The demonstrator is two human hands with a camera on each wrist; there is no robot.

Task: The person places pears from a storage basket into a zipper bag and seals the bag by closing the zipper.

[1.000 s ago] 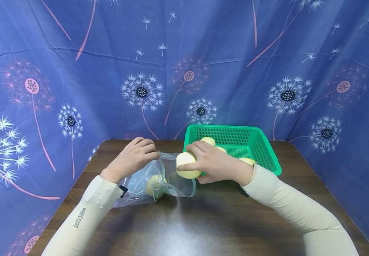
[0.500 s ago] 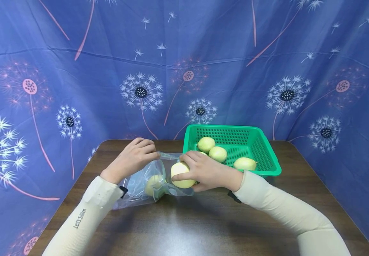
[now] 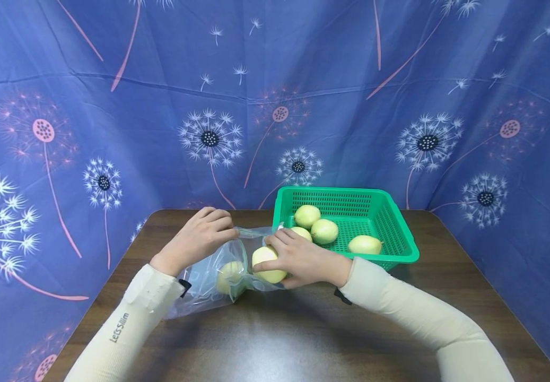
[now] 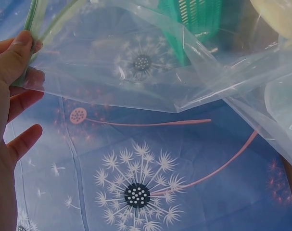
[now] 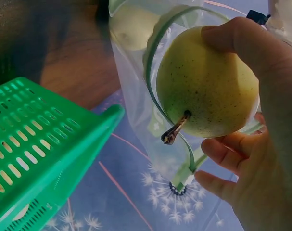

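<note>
My left hand (image 3: 200,233) pinches the edge of a clear plastic bag (image 3: 193,305) between thumb and fingers; the left wrist view shows the green-tinted rim in that pinch. One yellow-green pear (image 3: 229,276) lies inside the bag. My right hand (image 3: 303,258) grips a second pear (image 5: 206,84), thumb on one side and fingers on the other. This pear is at the bag's mouth, whose green rim (image 5: 150,62) curves around its far side in the right wrist view. Its brown stem points back out of the opening.
A green slotted basket (image 3: 334,197) stands at the back right, close to my right hand. Several pears (image 3: 324,231) lie in it. The brown wooden table (image 3: 332,339) carries everything, and a blue dandelion-print cloth (image 3: 351,132) hangs behind.
My right hand has moved left and slightly nearer with the pear, from beside the basket into the bag's mouth. My left hand has stayed in place, holding the bag.
</note>
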